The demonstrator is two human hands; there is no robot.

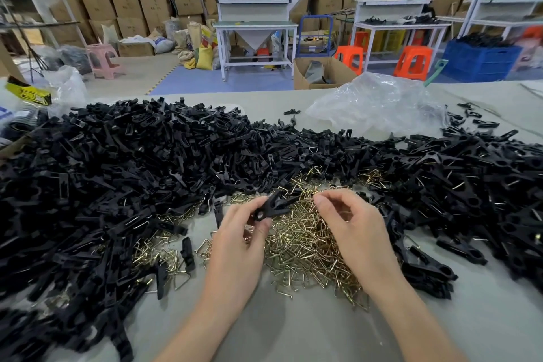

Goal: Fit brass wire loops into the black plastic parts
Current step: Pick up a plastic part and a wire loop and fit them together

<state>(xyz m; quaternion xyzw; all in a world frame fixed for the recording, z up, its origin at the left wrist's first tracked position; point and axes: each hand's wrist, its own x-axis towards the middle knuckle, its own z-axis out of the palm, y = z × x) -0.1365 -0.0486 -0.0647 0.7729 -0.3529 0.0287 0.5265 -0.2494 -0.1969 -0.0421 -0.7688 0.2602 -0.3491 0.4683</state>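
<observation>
two risks stand out. first, the loops in the brass pile lie tangled in one another, so a pull on one could drag several up with it, or let it slip back, because they hook together. second, the black clip is held only by its tail end, with its forked end free, so pressing a loop into it could twist it out of the grip or make the loop spring away into the heap.

the left hand comes in from 6 o'clock, back of the hand up, and pinches the clip between thumb and fingertips. the clip is clear of the table, just above the 11 o'clock edge of the brass pile, with its fork pointing to 2 o'clock. the right hand comes in from 5 o'clock and hovers over the pile's 1 o'clock side. its fingers are curled and thumb and forefinger meet at the tips, just to 3 o'clock of the clip. i cannot tell whether a loop is between them, since the tips sit against the same brass colour. the two hands are near but apart.

the heap of black parts wraps the pile from 9 o'clock round to 3 o'clock, and many pieces on the 3 o'clock side show wire in them. a crumpled plastic bag lies at 1 o'clock, beyond the heap.
</observation>
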